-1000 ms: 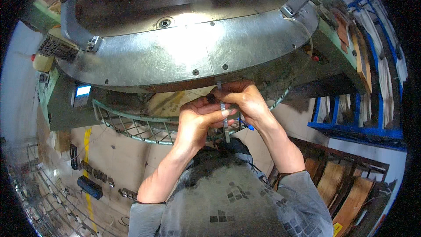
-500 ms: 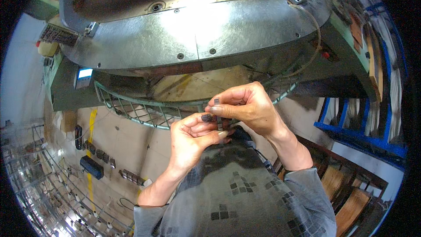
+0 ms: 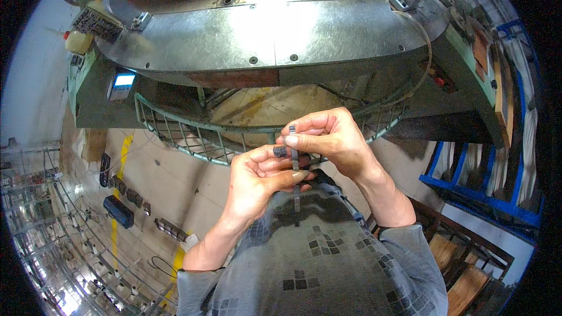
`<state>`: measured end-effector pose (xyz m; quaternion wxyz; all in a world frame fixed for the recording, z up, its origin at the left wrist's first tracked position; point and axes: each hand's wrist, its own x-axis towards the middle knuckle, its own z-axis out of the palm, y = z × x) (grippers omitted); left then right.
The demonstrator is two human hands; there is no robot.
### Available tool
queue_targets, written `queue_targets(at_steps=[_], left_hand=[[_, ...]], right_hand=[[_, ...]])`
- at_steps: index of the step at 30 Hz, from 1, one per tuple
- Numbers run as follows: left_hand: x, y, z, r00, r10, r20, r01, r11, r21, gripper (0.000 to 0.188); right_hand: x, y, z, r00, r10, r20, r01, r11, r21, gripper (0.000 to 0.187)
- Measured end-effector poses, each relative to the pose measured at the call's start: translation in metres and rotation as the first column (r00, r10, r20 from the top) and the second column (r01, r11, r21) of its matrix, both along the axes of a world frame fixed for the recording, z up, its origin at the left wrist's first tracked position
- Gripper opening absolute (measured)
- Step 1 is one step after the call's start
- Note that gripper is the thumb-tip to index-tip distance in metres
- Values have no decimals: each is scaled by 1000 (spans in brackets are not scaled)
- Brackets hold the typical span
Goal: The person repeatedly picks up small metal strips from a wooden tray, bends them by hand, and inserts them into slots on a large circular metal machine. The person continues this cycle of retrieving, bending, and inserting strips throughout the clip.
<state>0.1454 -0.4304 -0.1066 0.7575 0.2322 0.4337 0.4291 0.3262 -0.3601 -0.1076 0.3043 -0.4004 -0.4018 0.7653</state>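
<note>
A narrow flat grey metal strip [image 3: 295, 160] stands nearly upright in front of me, held between both hands. My right hand [image 3: 336, 143] pinches it close to its top end, thumb against forefinger. Lower down, the thumb of my left hand [image 3: 250, 182] presses on it, the fingers curled behind. The strip's lower end reaches below that thumb, over my grey shirt. Beside the left fingertips is a small dark block [image 3: 280, 151]; whether it joins the strip I cannot tell.
Ahead curves a large machine's shiny metal plate [image 3: 193, 35], above a green guard rail [image 3: 205, 143]. A small lit screen [image 3: 122, 82] hangs at left. Blue racking [image 3: 480, 190] and wooden boards [image 3: 468, 289] stand at right. A dark case [image 3: 119, 211] lies on the floor by a wire rack [image 3: 64, 240].
More of the strip shows between my hands, and it now stands straighter, with its lower end visible below my left thumb. The machine sits higher in view. Both hands keep their grip.
</note>
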Motion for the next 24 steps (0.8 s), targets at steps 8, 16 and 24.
queue_targets(at_steps=[8,16,24], left_hand=[[-2,-6,-8,997,31,64,-35,998,60,34],[-13,-14,-26,979,199,-34,-180,937,300,30],[-16,-19,-27,963,256,-83,-197,879,434,31]], right_hand=[[-1,-5,-7,997,38,70,-40,999,27,24],[6,-2,-24,981,-41,190,14,989,144,26],[-3,-15,-39,997,-23,67,13,988,155,28]])
